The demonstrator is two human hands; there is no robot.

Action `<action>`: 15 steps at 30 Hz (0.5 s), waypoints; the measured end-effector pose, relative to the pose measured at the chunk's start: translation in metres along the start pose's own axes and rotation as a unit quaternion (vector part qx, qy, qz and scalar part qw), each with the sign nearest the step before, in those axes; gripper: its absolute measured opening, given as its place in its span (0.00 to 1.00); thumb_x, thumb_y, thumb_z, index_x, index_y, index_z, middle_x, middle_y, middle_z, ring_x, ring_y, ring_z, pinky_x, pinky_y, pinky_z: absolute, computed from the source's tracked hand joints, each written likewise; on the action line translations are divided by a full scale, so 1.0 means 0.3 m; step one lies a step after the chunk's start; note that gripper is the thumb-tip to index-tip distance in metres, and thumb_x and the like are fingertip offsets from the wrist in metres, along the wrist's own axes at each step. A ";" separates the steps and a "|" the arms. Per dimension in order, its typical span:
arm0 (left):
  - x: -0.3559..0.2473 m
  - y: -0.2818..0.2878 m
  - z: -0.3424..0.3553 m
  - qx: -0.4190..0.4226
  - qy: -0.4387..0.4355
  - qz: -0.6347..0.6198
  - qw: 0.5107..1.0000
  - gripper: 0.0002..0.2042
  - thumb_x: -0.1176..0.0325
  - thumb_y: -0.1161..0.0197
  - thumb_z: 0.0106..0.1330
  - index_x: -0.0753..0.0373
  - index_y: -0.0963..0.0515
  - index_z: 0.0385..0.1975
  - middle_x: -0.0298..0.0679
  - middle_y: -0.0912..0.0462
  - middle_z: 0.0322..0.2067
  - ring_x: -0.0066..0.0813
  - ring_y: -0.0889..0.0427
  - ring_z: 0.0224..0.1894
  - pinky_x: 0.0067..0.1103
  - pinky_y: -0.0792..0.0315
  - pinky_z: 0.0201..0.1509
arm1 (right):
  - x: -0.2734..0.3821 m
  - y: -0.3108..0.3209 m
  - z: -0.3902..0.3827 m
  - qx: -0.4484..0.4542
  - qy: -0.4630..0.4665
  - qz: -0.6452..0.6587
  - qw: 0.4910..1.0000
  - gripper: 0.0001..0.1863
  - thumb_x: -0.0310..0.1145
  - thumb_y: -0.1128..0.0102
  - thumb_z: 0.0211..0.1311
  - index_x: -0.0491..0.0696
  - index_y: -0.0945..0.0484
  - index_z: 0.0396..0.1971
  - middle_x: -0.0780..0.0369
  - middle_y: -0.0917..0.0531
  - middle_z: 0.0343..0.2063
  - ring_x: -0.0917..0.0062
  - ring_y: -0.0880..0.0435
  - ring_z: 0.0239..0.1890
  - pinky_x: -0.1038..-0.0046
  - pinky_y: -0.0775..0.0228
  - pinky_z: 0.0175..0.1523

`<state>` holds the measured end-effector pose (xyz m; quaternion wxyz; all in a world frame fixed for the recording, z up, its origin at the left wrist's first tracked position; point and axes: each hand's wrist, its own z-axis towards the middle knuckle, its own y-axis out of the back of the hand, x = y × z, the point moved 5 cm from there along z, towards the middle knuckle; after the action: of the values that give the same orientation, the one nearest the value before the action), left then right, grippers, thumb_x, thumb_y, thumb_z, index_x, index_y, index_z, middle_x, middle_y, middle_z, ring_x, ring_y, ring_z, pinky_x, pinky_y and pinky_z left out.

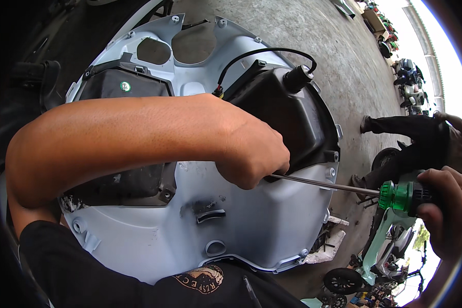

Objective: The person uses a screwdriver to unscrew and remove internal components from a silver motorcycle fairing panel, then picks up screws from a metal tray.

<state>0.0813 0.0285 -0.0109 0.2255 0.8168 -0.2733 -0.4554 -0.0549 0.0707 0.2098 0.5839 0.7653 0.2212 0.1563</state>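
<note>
A large pale blue-grey plastic vehicle panel stands in front of me, with a black box-shaped part on its right and a black cover on its left. My left forearm reaches across it. At the lower edge of the black box, my left hand is closed, its fingertips curled down and mostly hidden. My right hand, at the far right, grips the green and black handle of a screwdriver. The long shaft runs leftward, its end beside my left fingers; whether they pinch a screw is hidden.
A black cable arches from a connector to the cap on the black box. On the right, another person's dark-clothed legs show beyond the panel. A mint-green scooter and other parked vehicles stand on the concrete floor.
</note>
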 end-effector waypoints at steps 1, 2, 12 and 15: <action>-0.013 0.010 0.001 0.001 -0.007 0.010 1.000 0.30 0.79 0.49 0.55 0.65 0.28 0.63 0.56 0.16 0.47 0.51 0.19 0.53 0.40 0.27 0.60 | 0.018 0.007 -0.011 -0.012 -0.029 0.013 0.999 0.13 0.38 0.34 0.65 0.41 0.18 0.35 0.57 0.15 0.28 0.71 0.15 0.28 0.72 0.25 0.32; -0.018 0.015 0.000 -0.025 -0.019 0.016 0.999 0.30 0.79 0.49 0.54 0.65 0.28 0.63 0.56 0.16 0.46 0.52 0.18 0.53 0.40 0.27 0.60 | 0.044 0.013 -0.015 -0.030 -0.051 0.028 0.998 0.13 0.38 0.34 0.66 0.41 0.18 0.34 0.57 0.15 0.28 0.71 0.15 0.28 0.72 0.25 0.32; 0.011 -0.029 -0.019 -0.016 -0.009 0.007 1.000 0.31 0.79 0.48 0.54 0.67 0.29 0.64 0.57 0.16 0.45 0.52 0.18 0.51 0.39 0.25 0.59 | 0.089 -0.010 0.010 0.059 -0.005 -0.218 0.974 0.23 0.45 0.29 0.56 0.44 0.23 0.43 0.58 0.19 0.34 0.64 0.16 0.36 0.69 0.27 0.43; 0.002 -0.016 -0.003 -0.052 -0.030 0.019 0.998 0.31 0.79 0.47 0.54 0.66 0.29 0.64 0.56 0.16 0.44 0.52 0.17 0.50 0.39 0.25 0.58 | 0.027 0.004 -0.051 0.116 -0.073 -0.231 0.963 0.31 0.53 0.24 0.46 0.48 0.24 0.43 0.60 0.21 0.32 0.64 0.17 0.37 0.65 0.29 0.45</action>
<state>0.0835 0.0317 -0.0139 0.2679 0.7844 -0.2719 -0.4890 -0.0553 0.0873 0.2149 0.5263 0.7648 0.3657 -0.0660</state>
